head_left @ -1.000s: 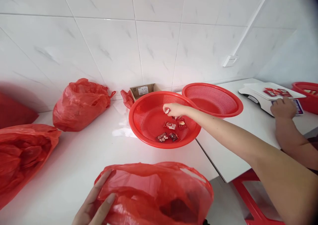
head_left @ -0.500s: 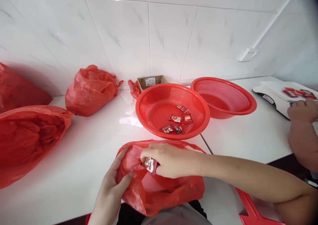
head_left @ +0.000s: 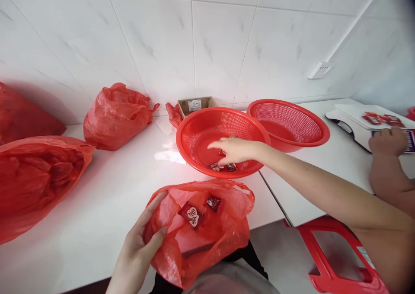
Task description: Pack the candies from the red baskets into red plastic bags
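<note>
My left hand [head_left: 138,242] grips the left edge of a thin red plastic bag [head_left: 223,250], thumb inside and fingers outside. The bag's mouth gapes, showing a dark red snack packet with white print [head_left: 192,215] and a smaller dark packet [head_left: 214,202] within. Over the near red colander [head_left: 185,158] reaches my right hand [head_left: 238,150], thumb and fingers apart, nothing held between them. Small wrapped packets [head_left: 231,167] lie in the colander just under its fingers; the hand partly covers them.
A second red colander [head_left: 288,142] stands behind to the right, near a white scale [head_left: 352,127] bearing red packets, where another person's hand [head_left: 389,142] rests. Red bags [head_left: 116,119] and a cardboard box [head_left: 194,106] sit along the wall. A red stool [head_left: 317,253] is below the table.
My right hand has left the bag and moved up over the near colander. The packet it held now lies in the bag. My left hand keeps its grip on the bag.
</note>
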`<act>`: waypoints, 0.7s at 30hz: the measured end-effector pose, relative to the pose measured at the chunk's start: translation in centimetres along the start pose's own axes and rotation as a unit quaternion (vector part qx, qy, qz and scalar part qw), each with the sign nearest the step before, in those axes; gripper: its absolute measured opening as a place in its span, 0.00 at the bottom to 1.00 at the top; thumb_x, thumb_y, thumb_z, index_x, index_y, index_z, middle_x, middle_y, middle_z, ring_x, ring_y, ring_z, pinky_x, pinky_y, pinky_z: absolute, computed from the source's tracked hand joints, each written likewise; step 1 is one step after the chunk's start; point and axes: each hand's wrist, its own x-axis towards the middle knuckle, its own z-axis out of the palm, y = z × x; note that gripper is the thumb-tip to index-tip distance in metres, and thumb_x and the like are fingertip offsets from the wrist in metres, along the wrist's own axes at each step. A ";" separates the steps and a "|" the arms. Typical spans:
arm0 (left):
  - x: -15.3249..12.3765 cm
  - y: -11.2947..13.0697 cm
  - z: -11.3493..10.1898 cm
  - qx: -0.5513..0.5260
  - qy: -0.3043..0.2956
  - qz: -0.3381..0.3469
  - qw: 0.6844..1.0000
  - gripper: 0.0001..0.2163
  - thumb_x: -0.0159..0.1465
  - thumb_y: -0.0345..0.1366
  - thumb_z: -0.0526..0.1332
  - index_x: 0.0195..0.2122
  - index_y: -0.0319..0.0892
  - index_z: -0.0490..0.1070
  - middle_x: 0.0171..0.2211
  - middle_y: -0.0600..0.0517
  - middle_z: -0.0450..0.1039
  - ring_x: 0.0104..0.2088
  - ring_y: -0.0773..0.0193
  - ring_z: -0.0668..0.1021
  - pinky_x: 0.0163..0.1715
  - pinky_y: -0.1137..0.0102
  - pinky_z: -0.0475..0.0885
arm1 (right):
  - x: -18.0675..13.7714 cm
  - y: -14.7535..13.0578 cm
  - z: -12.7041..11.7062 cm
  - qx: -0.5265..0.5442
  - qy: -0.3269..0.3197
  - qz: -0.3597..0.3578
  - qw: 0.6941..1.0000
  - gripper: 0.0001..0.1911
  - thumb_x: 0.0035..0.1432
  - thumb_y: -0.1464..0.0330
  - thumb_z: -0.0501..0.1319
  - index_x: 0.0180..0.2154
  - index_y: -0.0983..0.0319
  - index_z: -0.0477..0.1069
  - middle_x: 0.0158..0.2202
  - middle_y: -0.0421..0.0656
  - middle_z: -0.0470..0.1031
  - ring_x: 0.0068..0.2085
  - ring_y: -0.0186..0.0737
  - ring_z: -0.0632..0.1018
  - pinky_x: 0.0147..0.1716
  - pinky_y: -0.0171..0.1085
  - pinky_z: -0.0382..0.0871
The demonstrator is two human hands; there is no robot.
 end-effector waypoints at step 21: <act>-2.0 -0.5 -1.0 0.074 0.014 0.060 0.995 0.33 0.59 0.49 0.65 0.65 0.51 0.59 0.65 0.54 0.63 0.65 0.51 0.64 0.43 0.76 0.77 | 4.7 5.3 0.7 -0.110 -0.033 0.057 0.992 0.23 0.55 0.65 0.62 0.53 0.57 0.64 0.46 0.47 0.75 0.41 0.45 0.76 0.32 0.35 0.61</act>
